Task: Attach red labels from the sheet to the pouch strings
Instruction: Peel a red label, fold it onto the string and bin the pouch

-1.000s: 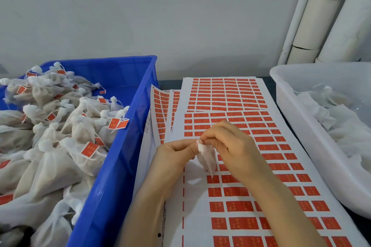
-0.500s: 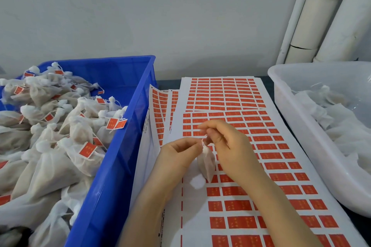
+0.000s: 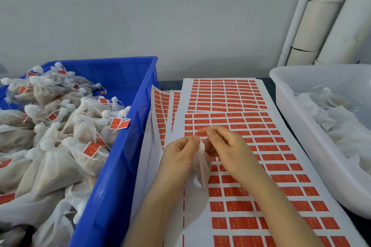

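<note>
While the blue crate (image 3: 112,176) at frame left brims with labelled pouches (image 3: 52,146), your left hand (image 3: 178,156) at centre pinches the gathered neck of a white pouch (image 3: 202,170), which hangs over the red label sheet (image 3: 281,166). Your right hand (image 3: 230,150), fingers curled, pinches that same neck. At far right, a white tub (image 3: 313,146) holds unlabelled pouches (image 3: 345,132).

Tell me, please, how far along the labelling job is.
Done: many white mesh pouches with red tags fill the blue plastic crate. In hand: the left hand and right hand pinch the neck of one white mesh pouch, no tag visible. Left: untagged white pouches in the white plastic tub; the paper sheet of red labels is mostly full.
</note>
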The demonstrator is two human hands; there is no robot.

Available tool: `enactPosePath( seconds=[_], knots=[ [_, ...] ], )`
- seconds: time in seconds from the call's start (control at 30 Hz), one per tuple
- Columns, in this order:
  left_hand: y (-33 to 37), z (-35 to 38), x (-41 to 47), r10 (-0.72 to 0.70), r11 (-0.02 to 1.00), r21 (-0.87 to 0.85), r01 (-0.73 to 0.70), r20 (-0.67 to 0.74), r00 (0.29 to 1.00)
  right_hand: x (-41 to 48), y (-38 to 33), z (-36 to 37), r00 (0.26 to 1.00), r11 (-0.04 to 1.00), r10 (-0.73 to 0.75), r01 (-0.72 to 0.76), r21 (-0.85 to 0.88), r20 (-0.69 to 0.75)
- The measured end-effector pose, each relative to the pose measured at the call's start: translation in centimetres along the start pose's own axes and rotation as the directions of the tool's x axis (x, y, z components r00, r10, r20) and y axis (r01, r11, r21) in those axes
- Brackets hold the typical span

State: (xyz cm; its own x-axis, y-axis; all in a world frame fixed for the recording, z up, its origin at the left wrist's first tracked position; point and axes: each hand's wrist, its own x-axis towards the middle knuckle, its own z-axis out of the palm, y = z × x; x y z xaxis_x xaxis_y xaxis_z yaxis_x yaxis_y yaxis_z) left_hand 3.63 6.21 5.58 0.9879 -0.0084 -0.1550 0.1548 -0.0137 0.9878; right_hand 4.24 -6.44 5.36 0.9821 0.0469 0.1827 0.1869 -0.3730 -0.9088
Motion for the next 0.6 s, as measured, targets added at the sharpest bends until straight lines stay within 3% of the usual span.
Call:
enactPosePath(
  seconds=[0.2,0.43,0.6],
  knots=[
    [-0.14,0.35,0.25,-0.034,0.999,-0.036,0.033,-0.023,0.999,-0.01,-0.02,-0.04,1.000,1.000,0.011,-0.012,0.024,0.022],
    [-0.72,0.44,0.52,0.130,0.991,0.051,-0.126,-0.081,0.988,0.03,0.25,-0.37,0.999,0.999,0.030,-0.029,0.031,-0.025],
    [-0.86,0.75,0.58,0.198,0.978,0.066,-0.195,-0.031,0.980,0.04,0.47,-0.43,0.998,0.999,0.052,-0.052,-0.007,-0.026]
  ],
)
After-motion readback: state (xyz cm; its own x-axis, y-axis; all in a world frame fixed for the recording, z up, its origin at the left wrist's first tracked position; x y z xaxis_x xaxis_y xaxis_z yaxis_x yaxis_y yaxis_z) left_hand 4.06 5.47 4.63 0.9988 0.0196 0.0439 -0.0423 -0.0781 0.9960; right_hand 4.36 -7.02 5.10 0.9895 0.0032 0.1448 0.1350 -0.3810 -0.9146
